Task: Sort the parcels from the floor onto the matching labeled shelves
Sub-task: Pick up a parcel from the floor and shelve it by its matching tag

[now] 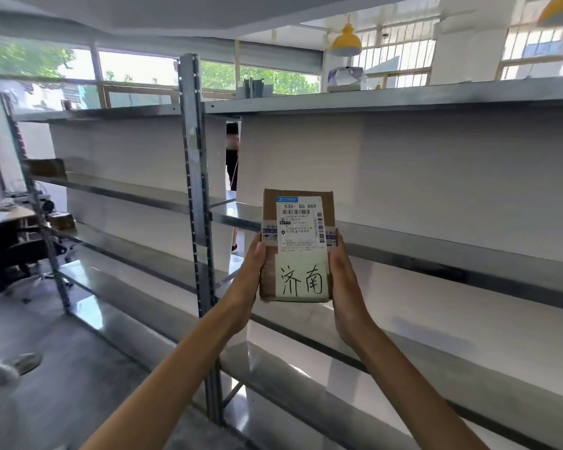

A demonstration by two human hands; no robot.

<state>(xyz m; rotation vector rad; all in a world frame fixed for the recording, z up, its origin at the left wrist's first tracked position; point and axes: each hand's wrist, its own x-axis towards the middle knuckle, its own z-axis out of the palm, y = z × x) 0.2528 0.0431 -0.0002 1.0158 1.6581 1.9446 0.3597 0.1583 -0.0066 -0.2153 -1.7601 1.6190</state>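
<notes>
I hold a small brown cardboard parcel (298,245) upright in front of me, between both hands. It carries a white shipping label reading "530- D5 069" and a white note with the handwritten characters 济南. My left hand (246,284) grips its left edge and my right hand (345,287) grips its right edge. The parcel hangs in the air in front of the grey metal shelving (436,251), level with a middle shelf. No shelf labels can be read from here.
A steel upright post (195,190) stands just left of the parcel. Brown boxes (46,167) lie on the left shelf unit. A person (232,157) stands behind the shelves. A desk and office chair (10,251) are at far left.
</notes>
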